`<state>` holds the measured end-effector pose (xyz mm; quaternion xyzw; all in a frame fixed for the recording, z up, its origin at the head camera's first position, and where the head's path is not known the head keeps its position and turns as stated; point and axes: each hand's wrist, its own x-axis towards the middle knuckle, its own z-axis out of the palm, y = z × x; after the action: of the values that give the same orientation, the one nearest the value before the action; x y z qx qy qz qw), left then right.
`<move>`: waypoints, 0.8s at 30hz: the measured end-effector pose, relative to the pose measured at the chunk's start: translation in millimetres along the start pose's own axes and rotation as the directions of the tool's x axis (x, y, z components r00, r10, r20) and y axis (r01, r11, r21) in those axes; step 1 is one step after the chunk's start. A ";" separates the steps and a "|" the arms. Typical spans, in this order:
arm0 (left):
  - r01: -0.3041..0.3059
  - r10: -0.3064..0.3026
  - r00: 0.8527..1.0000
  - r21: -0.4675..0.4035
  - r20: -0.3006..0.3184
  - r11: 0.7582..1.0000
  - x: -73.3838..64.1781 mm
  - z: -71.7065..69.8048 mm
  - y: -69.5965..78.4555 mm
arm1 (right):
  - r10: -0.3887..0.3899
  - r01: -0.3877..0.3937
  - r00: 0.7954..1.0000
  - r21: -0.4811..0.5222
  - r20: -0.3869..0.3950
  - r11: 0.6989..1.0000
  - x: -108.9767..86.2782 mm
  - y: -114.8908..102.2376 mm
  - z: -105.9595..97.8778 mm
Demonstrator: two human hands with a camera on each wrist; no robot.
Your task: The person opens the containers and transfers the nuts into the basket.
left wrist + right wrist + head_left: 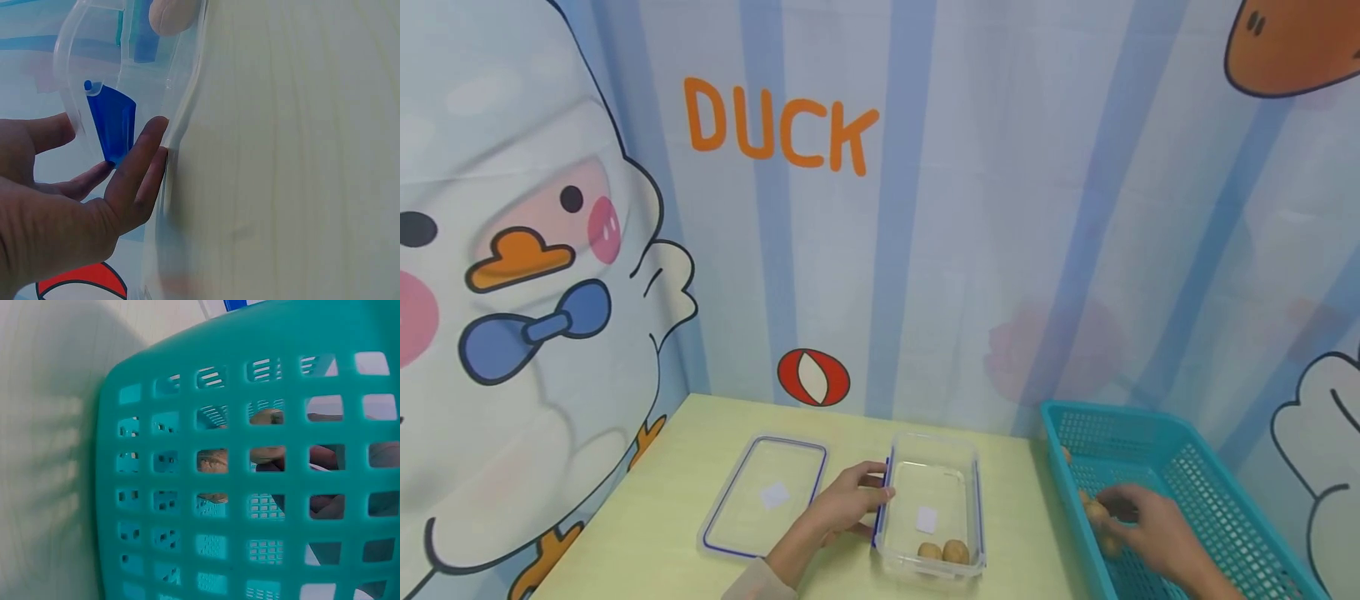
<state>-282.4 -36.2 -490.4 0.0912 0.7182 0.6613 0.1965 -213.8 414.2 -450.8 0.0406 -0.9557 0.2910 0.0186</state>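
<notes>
A clear lidless box (pixel 925 467) with blue side clasps stands on the table, two small brown potatoes (pixel 955 551) lying in its near right corner. My left hand (pixel 850 500) touches the box's left wall, its fingers spread around the blue clasp (pixel 115 122). Inside the turquoise basket (pixel 1150 425), at its left side, my right hand (pixel 1157 529) pinches a small potato (pixel 1096 510) between thumb and fingers. Another potato (pixel 1108 546) shows just below it. In the right wrist view, the basket's holed wall (pixel 237 475) hides much of that hand.
A clear lid (pixel 760 475) with a blue seal lies left of the box. One more potato (pixel 1066 455) sits at the basket's far left. Behind the pale yellow table (pixel 1015 500) hangs a striped curtain (pixel 970 208) with duck drawings.
</notes>
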 end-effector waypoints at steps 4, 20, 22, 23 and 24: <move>0.002 -0.002 1.000 -0.005 0.001 1.000 0.3 0.6 0.1 | 0.000 0.000 0.998 -0.008 -0.064 1.000 -0.3 -9.2 -1.5; 0.001 -0.001 1.000 -0.003 0.003 1.000 -0.7 0.0 0.0 | -0.426 0.425 0.902 -0.027 -0.076 0.905 21.4 -130.3 38.4; -0.002 0.002 1.000 -0.004 0.005 1.000 -0.7 -0.2 -0.2 | -0.463 0.463 0.886 -0.012 -0.029 0.886 25.7 -138.3 49.7; -0.002 0.003 1.000 -0.005 0.006 1.000 -0.6 -0.3 -0.2 | -0.475 0.475 0.880 0.002 -0.005 0.880 27.2 -141.6 55.3; -0.002 0.002 1.000 -0.004 0.007 1.000 -0.5 -0.3 -0.3 | -0.482 0.482 0.876 0.015 0.017 0.876 28.7 -144.8 60.6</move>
<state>-282.1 -36.7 -490.6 0.0937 0.7161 0.6626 0.1986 -230.3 258.7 -419.0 0.2801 -0.9141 0.2819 0.0806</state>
